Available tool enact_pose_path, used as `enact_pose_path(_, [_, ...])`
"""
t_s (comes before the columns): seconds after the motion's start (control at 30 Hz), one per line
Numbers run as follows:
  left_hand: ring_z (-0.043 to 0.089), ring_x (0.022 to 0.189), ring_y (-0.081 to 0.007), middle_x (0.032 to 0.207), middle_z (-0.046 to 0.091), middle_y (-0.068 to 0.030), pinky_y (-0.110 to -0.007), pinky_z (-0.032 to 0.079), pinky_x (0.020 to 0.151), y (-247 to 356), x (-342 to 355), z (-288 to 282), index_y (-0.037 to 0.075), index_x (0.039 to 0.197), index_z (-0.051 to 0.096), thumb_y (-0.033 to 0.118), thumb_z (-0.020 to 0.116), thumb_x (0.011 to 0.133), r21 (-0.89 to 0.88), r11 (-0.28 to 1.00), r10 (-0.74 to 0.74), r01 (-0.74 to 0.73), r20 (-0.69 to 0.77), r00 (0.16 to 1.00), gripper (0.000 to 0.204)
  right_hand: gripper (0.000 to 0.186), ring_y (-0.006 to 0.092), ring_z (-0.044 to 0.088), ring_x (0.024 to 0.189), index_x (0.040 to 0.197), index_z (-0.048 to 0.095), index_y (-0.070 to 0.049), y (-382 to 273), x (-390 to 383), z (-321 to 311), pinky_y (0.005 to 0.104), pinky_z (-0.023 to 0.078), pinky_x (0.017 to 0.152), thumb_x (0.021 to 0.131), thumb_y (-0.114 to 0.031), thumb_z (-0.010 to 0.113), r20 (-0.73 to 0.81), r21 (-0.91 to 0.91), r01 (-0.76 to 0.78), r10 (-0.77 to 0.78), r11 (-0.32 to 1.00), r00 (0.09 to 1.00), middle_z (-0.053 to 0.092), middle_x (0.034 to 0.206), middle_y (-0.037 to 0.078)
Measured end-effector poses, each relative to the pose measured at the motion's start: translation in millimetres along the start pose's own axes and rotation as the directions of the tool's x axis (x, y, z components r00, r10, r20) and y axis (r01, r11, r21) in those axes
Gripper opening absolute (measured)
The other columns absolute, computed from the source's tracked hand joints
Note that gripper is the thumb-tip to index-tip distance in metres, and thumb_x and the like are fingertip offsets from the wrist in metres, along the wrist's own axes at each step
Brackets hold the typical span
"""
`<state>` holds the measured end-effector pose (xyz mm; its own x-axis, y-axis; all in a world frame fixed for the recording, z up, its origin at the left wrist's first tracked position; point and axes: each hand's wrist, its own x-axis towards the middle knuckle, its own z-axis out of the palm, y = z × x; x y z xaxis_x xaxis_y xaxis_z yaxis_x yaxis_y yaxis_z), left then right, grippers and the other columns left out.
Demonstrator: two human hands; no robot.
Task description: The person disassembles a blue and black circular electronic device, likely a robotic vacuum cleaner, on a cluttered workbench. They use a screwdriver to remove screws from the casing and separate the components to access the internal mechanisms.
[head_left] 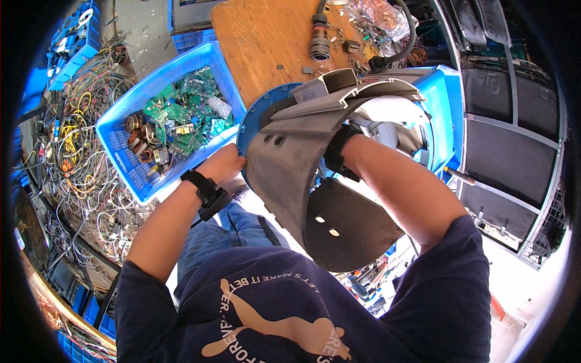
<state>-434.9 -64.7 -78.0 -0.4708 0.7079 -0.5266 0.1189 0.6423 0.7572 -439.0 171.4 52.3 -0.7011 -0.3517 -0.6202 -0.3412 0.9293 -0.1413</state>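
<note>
A large, curved grey housing (290, 163) with small oval slots is tilted in front of my body, open on its right side. Along its left end runs a blue round rim (247, 124) with small holes. My left hand (224, 163) is closed on that rim, fingers curled against its edge. My right forearm (387, 175) reaches into the housing's open side, up to the dark wrist strap (342, 151). The right hand's fingers are hidden inside, so what they touch does not show. A dark curved panel (345, 227) hangs at the lower part of the opening.
A blue crate (109, 127) of green circuit boards and copper coils stands at left. Beyond it lies a big heap of tangled wires (78, 181). The wooden table (260, 42) carries a cable connector (319, 39) and scraps. A blue bin (448, 115) stands behind the housing, right.
</note>
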Motion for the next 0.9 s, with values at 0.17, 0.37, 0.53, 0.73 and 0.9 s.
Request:
enact_pose_path(0.17, [0.066,0.079,-0.0397,0.081,0.065,-0.0277,-0.048,0.049,0.067,21.5,-8.1,-13.9,-0.009,0.09,0.061,0.015,0.06,0.084,-0.091,0.992,-0.09,0.093,0.033,0.995,0.025,0.042,0.0332,0.062,0.114,0.118,0.066,-0.009,4.7,-1.9,-3.9,0.0431,0.048,0.097,0.084,-0.033,0.06,0.034,0.013,0.005,-0.005,1.0,0.999,0.066,0.121,0.016])
enact_pose_path(0.37, [0.068,0.071,-0.0354,0.075,0.065,-0.0246,-0.046,0.05,0.064,13.6,-4.6,-9.3,-0.009,0.091,0.06,0.015,0.058,0.086,-0.135,0.986,-0.091,0.094,0.03,0.995,0.025,0.044,0.0334,0.061,0.115,0.12,0.066,-0.01,9.3,0.2,-8.1,0.0431,0.048,0.097,0.083,-0.034,0.061,0.059,0.007,0.023,-0.024,1.0,0.998,0.066,0.122,0.016])
enact_pose_path(0.53, [0.067,0.067,-0.0335,0.074,0.065,-0.0221,-0.044,0.05,0.063,7.0,-2.7,-3.4,-0.007,0.097,0.061,0.015,0.057,0.086,-0.15,0.985,-0.088,0.087,-0.001,0.996,0.025,0.045,0.0336,0.061,0.115,0.121,0.065,-0.01,10.7,1.2,-7.1,0.0431,0.047,0.098,0.083,-0.035,0.062,0.067,0.007,0.029,-0.029,1.0,0.997,0.065,0.123,0.016])
enact_pose_path(0.73, [0.067,0.067,-0.0317,0.075,0.066,-0.0203,-0.043,0.051,0.064,-1.2,1.9,2.2,-0.004,0.105,0.059,0.015,0.055,0.087,-0.146,0.987,-0.065,0.066,0.013,0.998,0.026,0.047,0.0338,0.06,0.116,0.122,0.064,-0.011,12.3,0.5,-8.1,0.0431,0.047,0.098,0.082,-0.036,0.063,0.074,0.003,0.036,-0.037,0.999,0.997,0.065,0.124,0.016])
enact_pose_path(0.9, [0.067,0.067,-0.0288,0.074,0.065,-0.0187,-0.042,0.051,0.064,-1.5,-0.6,3.5,-0.004,0.105,0.06,0.015,0.055,0.087,-0.161,0.981,-0.106,0.107,0.016,0.994,0.027,0.048,0.034,0.06,0.116,0.123,0.064,-0.012,11.2,0.3,-16.2,0.0431,0.047,0.099,0.081,-0.037,0.064,0.109,0.018,0.067,-0.068,0.998,0.992,0.065,0.124,0.015])
